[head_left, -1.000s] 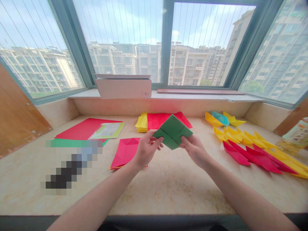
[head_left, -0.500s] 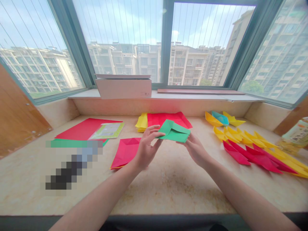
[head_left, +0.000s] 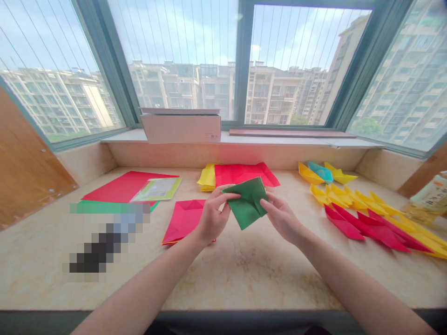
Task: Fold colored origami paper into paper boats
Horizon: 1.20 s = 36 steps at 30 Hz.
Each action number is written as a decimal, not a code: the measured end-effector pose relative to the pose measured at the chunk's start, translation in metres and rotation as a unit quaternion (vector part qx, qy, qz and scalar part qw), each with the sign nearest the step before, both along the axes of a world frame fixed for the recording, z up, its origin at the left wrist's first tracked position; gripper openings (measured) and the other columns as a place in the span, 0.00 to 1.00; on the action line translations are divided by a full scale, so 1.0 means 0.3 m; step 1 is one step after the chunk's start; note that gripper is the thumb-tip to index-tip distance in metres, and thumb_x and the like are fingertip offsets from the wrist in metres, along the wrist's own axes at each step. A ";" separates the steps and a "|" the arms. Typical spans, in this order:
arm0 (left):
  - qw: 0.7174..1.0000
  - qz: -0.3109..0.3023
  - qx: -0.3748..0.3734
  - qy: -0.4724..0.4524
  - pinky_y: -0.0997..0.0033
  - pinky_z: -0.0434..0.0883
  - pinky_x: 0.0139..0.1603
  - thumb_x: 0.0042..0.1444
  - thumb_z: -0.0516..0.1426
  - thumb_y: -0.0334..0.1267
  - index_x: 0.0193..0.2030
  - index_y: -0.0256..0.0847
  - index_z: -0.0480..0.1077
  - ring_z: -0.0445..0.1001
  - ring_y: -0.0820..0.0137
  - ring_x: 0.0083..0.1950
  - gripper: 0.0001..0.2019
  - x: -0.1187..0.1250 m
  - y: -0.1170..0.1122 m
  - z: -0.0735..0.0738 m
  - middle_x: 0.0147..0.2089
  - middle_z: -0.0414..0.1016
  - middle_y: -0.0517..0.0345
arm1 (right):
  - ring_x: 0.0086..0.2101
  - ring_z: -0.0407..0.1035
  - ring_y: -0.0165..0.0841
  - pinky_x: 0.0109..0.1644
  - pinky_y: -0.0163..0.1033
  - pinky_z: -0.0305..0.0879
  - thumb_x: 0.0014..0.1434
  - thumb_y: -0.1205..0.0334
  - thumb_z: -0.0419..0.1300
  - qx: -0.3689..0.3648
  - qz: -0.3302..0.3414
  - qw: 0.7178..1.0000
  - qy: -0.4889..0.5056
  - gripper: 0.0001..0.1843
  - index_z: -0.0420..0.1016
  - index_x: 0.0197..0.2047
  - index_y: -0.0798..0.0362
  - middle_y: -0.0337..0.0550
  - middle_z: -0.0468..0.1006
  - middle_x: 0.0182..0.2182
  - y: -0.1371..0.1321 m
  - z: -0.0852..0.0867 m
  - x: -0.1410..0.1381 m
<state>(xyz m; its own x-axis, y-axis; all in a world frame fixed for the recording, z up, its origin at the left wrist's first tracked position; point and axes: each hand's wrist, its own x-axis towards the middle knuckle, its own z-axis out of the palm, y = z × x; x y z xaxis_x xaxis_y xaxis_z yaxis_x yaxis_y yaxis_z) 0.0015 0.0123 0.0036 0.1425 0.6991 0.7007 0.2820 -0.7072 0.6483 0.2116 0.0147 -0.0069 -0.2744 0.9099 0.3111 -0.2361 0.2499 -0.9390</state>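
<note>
A folded sheet of green paper (head_left: 247, 202) is held up above the counter, tilted, with a corner pointing down toward me. My left hand (head_left: 215, 211) pinches its left corner between thumb and fingers. On the opposite side, my right hand (head_left: 282, 213) grips the right edge, thumb in front and fingers partly hidden behind. Just beyond the green paper lies red paper (head_left: 240, 174) with creases, beside folded yellow paper (head_left: 207, 177). Near my left wrist rests a stack of folded red paper (head_left: 183, 218) with a yellow edge underneath.
Folded yellow paper boats (head_left: 335, 195), red paper boats (head_left: 377, 228) and a blue one (head_left: 320, 172) stand at the right, near a clear bottle (head_left: 428, 200). Red sheets (head_left: 118, 186) and a plastic packet (head_left: 157, 188) lie left, behind a blurred-out object. A white box (head_left: 181, 128) sits on the sill.
The green paper has been turned in my hands: its lit side with a flap was up, and now a darker face shows, corner downward. Both hands stay in nearly the same place.
</note>
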 end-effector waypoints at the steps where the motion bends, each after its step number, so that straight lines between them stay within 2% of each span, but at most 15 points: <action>1: 1.000 -0.005 -0.004 0.000 0.61 0.67 0.59 0.56 0.51 0.21 0.45 0.43 0.78 0.72 0.63 0.56 0.19 0.000 0.000 -0.001 0.53 0.74 0.51 | 0.47 0.74 0.44 0.53 0.49 0.68 0.60 0.47 0.62 -0.001 0.002 1.000 -0.006 0.21 0.76 0.54 0.47 0.44 0.81 0.46 0.006 -0.009 0.001; 7: 0.998 -0.032 -0.043 -0.025 0.64 0.67 0.56 0.63 0.48 0.28 0.45 0.40 0.77 0.73 0.64 0.53 0.16 -0.009 -0.011 0.017 0.50 0.76 0.51 | 0.41 0.75 0.42 0.46 0.44 0.69 0.61 0.44 0.60 -0.003 -0.043 0.999 -0.026 0.22 0.79 0.51 0.48 0.44 0.82 0.41 0.032 -0.026 0.014; 11: 0.992 -0.045 -0.115 -0.035 0.68 0.71 0.46 0.66 0.50 0.39 0.48 0.39 0.74 0.74 0.63 0.48 0.13 -0.009 -0.022 0.024 0.44 0.76 0.52 | 0.39 0.75 0.41 0.43 0.43 0.69 0.61 0.42 0.60 0.000 -0.062 0.996 -0.063 0.23 0.80 0.50 0.49 0.43 0.82 0.38 0.029 -0.009 0.021; 14: 0.986 -0.035 -0.151 -0.069 0.72 0.72 0.39 0.62 0.56 0.44 0.53 0.41 0.69 0.75 0.65 0.45 0.16 -0.001 -0.007 0.010 0.45 0.75 0.53 | 0.38 0.74 0.41 0.41 0.43 0.70 0.61 0.43 0.60 0.018 -0.056 0.994 -0.093 0.22 0.81 0.48 0.50 0.43 0.82 0.36 0.020 -0.001 0.022; 16: 0.984 -0.020 -0.157 -0.080 0.70 0.72 0.42 0.60 0.59 0.44 0.54 0.40 0.67 0.75 0.65 0.47 0.18 0.003 0.010 -0.001 0.46 0.75 0.52 | 0.39 0.75 0.42 0.42 0.44 0.70 0.62 0.44 0.59 0.031 -0.035 0.992 -0.114 0.21 0.81 0.48 0.50 0.44 0.82 0.37 0.012 -0.001 0.020; 20: 0.986 -0.032 -0.164 -0.008 0.64 0.70 0.51 0.61 0.59 0.42 0.43 0.38 0.74 0.75 0.63 0.48 0.10 0.000 0.028 -0.006 0.45 0.78 0.49 | 0.43 0.75 0.44 0.48 0.48 0.71 0.65 0.46 0.56 0.073 0.007 0.983 -0.171 0.21 0.79 0.52 0.49 0.45 0.82 0.42 -0.006 -0.003 0.013; 22: 0.987 -0.036 -0.154 0.027 0.63 0.70 0.52 0.61 0.59 0.40 0.38 0.38 0.76 0.75 0.63 0.48 0.08 -0.002 0.024 -0.003 0.45 0.79 0.49 | 0.47 0.74 0.45 0.52 0.49 0.69 0.65 0.47 0.56 0.107 -0.012 0.974 -0.201 0.20 0.79 0.52 0.48 0.45 0.82 0.46 -0.012 0.001 0.010; 26: 0.988 -0.044 -0.140 0.055 0.63 0.70 0.52 0.59 0.60 0.38 0.34 0.38 0.76 0.76 0.63 0.48 0.06 0.001 0.012 -0.001 0.44 0.79 0.50 | 0.50 0.73 0.44 0.56 0.48 0.66 0.65 0.49 0.57 0.154 -0.061 0.960 -0.225 0.17 0.82 0.47 0.47 0.46 0.80 0.50 -0.013 0.012 0.006; 31: 0.989 -0.038 -0.130 0.054 0.62 0.70 0.53 0.59 0.60 0.38 0.36 0.39 0.76 0.75 0.62 0.50 0.05 0.007 0.010 -0.008 0.47 0.78 0.49 | 0.46 0.74 0.43 0.53 0.46 0.68 0.67 0.49 0.55 0.128 -0.049 0.970 -0.202 0.18 0.82 0.47 0.48 0.44 0.82 0.45 -0.010 0.018 0.006; 36: 0.989 -0.034 -0.140 0.017 0.59 0.69 0.58 0.61 0.59 0.41 0.46 0.41 0.74 0.73 0.61 0.55 0.10 0.008 0.015 -0.013 0.51 0.76 0.48 | 0.39 0.75 0.41 0.42 0.42 0.69 0.66 0.46 0.54 0.083 -0.073 0.975 -0.192 0.22 0.82 0.44 0.53 0.44 0.83 0.38 -0.002 0.004 0.011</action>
<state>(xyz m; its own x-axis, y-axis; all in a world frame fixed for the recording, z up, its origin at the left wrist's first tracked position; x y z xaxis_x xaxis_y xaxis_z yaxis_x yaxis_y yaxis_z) 0.0038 0.0168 -0.0003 0.2161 0.8531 0.4749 0.2656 -0.5194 0.8122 0.2149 0.0140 -0.0057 -0.2715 0.8940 0.3565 0.1749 0.4101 -0.8951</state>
